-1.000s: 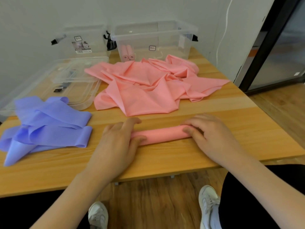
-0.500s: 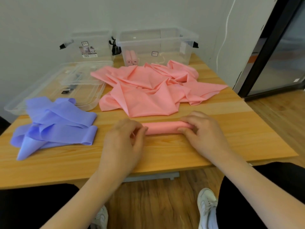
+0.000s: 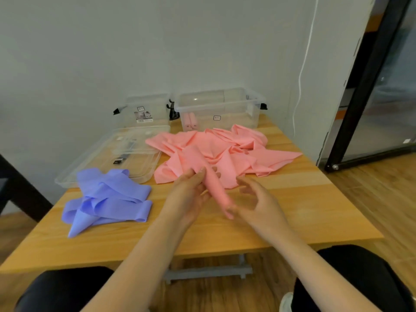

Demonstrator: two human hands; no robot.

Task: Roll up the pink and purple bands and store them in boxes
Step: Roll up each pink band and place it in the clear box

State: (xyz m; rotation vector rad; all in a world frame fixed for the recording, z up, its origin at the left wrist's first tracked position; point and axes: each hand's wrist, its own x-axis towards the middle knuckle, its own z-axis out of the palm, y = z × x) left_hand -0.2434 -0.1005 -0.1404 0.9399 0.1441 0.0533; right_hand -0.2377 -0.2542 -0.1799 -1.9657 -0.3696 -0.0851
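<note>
A rolled pink band [image 3: 208, 179] is lifted off the wooden table [image 3: 304, 212], tilted with its far end up. My left hand [image 3: 191, 194] grips the roll around its middle. My right hand [image 3: 254, 201] is beside the roll's near end, fingers relaxed, its thumb side touching the tip. A heap of loose pink bands [image 3: 229, 152] lies behind. Loose purple bands [image 3: 108, 199] lie at the left. Two pink rolls [image 3: 191, 121] stand in the right clear box [image 3: 225, 109]. The left clear box [image 3: 144, 111] stands next to it.
Clear box lids [image 3: 108, 158] lie stacked at the back left of the table, in front of the left box. A grey wall is right behind the boxes. A black door frame [image 3: 364, 86] and a white cable [image 3: 301, 70] are at the right.
The pink roll was lying crosswise on the table under both hands; now my left hand has lifted and turned it lengthwise, and my right hand has loosened. The camera has tilted upward.
</note>
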